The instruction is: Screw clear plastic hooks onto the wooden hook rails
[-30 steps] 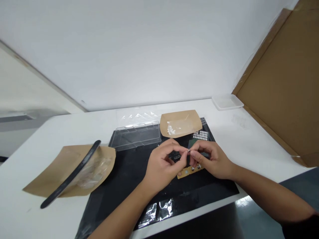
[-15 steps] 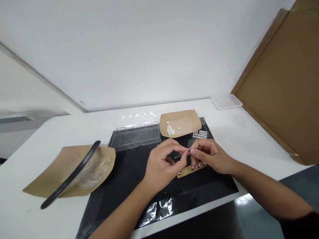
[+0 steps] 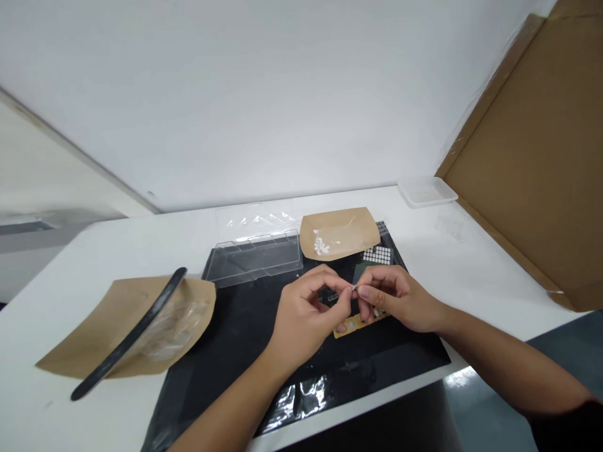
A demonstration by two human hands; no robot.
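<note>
My left hand and my right hand meet fingertip to fingertip above a black mat. Both are closed in a pinch around a tiny light-coloured piece, too small to name. Just below the fingers lies a yellow strip bearing small shiny and pale bits, partly hidden by my hands. Beyond my right hand is a sheet of round white stickers, and a dark green piece is partly covered by the fingers.
A brown paper tray with small white pieces stands at the back, beside a clear plastic tray. To the left, a black curved strip lies across another paper tray holding plastic bags. A shallow clear container and cardboard are at right.
My hands stay pinched together, with only a slight shift of the fingers. The whole view has moved a little; nothing is picked up or put down.
</note>
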